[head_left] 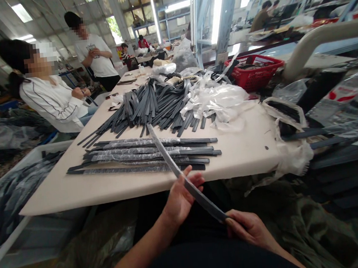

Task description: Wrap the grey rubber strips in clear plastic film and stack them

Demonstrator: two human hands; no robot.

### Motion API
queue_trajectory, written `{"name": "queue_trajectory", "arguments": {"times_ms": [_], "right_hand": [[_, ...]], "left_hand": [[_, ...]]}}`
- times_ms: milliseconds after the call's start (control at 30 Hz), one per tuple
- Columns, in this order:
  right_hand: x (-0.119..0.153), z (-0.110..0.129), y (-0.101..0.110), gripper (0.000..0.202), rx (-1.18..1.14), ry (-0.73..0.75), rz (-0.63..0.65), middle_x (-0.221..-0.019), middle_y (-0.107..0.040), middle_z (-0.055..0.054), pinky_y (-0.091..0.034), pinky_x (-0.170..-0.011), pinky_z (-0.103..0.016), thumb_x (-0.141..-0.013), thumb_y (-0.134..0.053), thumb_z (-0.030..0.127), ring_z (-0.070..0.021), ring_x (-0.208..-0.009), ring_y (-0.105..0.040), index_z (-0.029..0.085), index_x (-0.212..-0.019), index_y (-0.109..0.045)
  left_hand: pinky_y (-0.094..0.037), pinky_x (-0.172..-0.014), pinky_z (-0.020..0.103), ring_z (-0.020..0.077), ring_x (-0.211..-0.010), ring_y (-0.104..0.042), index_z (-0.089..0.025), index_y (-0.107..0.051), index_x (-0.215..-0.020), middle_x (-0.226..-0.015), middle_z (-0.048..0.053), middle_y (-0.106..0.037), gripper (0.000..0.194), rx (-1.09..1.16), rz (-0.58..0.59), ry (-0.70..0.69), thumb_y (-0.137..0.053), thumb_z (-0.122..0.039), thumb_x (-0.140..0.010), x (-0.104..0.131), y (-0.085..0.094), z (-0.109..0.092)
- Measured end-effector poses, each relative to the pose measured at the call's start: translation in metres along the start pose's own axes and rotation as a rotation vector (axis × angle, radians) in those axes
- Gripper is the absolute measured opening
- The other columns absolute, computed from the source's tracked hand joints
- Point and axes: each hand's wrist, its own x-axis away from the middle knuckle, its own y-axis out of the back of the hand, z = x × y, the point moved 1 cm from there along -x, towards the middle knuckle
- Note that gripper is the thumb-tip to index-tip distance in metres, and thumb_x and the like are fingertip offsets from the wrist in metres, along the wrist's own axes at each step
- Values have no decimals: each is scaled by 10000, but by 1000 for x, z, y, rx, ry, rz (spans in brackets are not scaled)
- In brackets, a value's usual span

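A long, flat dark grey strap (202,200) curves from the table down towards me, its far end near the pile. My right hand (248,225) is closed on its near end, thumb on top. Farther up, my left hand (181,197) loosely holds the strap between thumb and fingers, the other fingers stretched out behind it. Just beyond, several similar straps wrapped in clear plastic film (136,155) lie side by side on the beige table (241,153). Behind these is a large heap of loose grey straps (153,102).
Crumpled clear plastic (217,100) lies right of the heap, before a red basket (254,73). A white bin (33,239) of wrapped straps stands left. A pale curved pipe (325,37) is at right. One person (53,98) sits at left; another (95,53) stands behind.
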Motion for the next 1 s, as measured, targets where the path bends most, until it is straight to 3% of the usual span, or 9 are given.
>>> {"name": "queue_trajectory", "arguments": {"times_ms": [100, 200, 367, 500, 567, 700, 767, 900, 1000], "right_hand": [[8, -9, 9, 353, -218, -121, -85, -634, -641, -7, -437, -487, -229, -960, -517, 491, -129, -503, -562, 186, -1079, -649], [14, 3, 20, 393, -439, -85, -183, -700, -669, 0, -480, -522, -238, -936, -593, 442, -126, -516, -584, 255, -1280, -565], [21, 59, 44, 335, -479, 233, -274, -944, -711, -49, -544, -769, -315, -836, -728, 449, -202, -849, -669, 300, -1133, -685], [10, 85, 66, 220, -134, 363, -414, -811, -686, -19, -509, -671, -276, -941, -618, 322, -159, -715, -632, 300, -1141, -706], [-5, 88, 75, 210, 7, 336, -493, -888, -687, -40, -508, -743, -297, -963, -576, 337, -174, -798, -638, 274, -1070, -746], [-61, 86, 69, 314, -248, 199, -274, -1381, -574, -65, -382, -1077, -406, -957, -554, 467, -270, -1270, -514, 235, -962, -766], [-96, 87, 53, 358, -480, 129, -97, -1428, -542, -73, -365, -1098, -428, -935, -570, 512, -277, -1295, -497, 204, -941, -754], [-146, 92, 18, 423, -831, -16, 81, -1110, -712, -100, -511, -905, -361, -836, -674, 569, -212, -966, -668, 159, -917, -736], [-150, 100, 6, 446, -811, -8, 106, -797, -717, -53, -524, -673, -244, -859, -647, 573, -133, -676, -646, 141, -930, -732]], "left_hand": [[-560, -790, 259, 151, -846, -719, -144, -689, -1072, -939, 72, -762, 219, 171, -211, -62, -571, -271, -938, -30, -9, -33], [-565, -720, 219, 122, -751, -718, -159, -691, -1007, -849, 37, -762, 171, 125, -309, -188, -551, -121, -917, -52, -15, -55], [-550, -641, 204, 130, -713, -713, -211, -687, -1037, -866, 19, -764, 265, -173, -229, -394, -751, -216, -780, -65, -14, -60], [-550, -672, 237, 147, -717, -706, -220, -667, -1149, -893, 30, -759, 424, -503, -91, -485, -775, -356, -761, -50, -12, -53], [-556, -713, 271, 164, -742, -706, -214, -666, -1164, -920, 44, -756, 396, -689, -5, -464, -731, -372, -806, -33, -12, -47], [-546, -758, 317, 197, -768, -697, -199, -686, -1132, -939, 69, -748, 320, -904, 109, -315, -652, -372, -865, 0, -8, -27], [-537, -767, 329, 209, -773, -689, -200, -705, -1088, -937, 73, -745, 287, -963, 141, -242, -633, -379, -875, 10, 0, -15], [-516, -747, 326, 216, -764, -664, -201, -743, -911, -918, 69, -739, 253, -1051, 191, -146, -604, -412, -891, 22, 22, 3], [-511, -806, 347, 250, -869, -671, -202, -746, -1010, -1009, 84, -738, 335, -923, 232, -46, -626, -481, -869, 25, 34, 3]]}}
